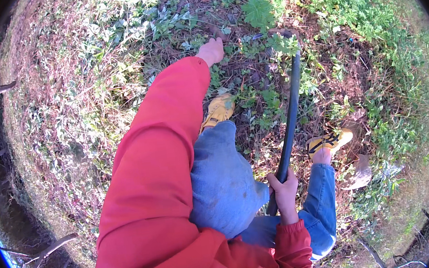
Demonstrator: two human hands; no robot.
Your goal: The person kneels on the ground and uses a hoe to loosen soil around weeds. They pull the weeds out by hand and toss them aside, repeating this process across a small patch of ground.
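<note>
My right hand (pixel 286 193) grips a long, dark tool handle (pixel 293 116) near its lower end, beside my knee. The handle slants up and away to a tool head (pixel 284 32), partly covered by leaves, so its exact kind is unclear; it may be a hoe. My left hand (pixel 211 52) reaches out low over the weeds (pixel 247 52), left of the tool head. Its fingers are partly curled, and whether any stem is between them cannot be made out.
My yellow shoes (pixel 219 109) stand among weeds and dry litter. Taller green plants (pixel 326 0) grow at the upper right. A flat pale stone or piece of debris (pixel 359 173) lies behind my right shoe. Bare branches (pixel 50 249) stick out at the lower left.
</note>
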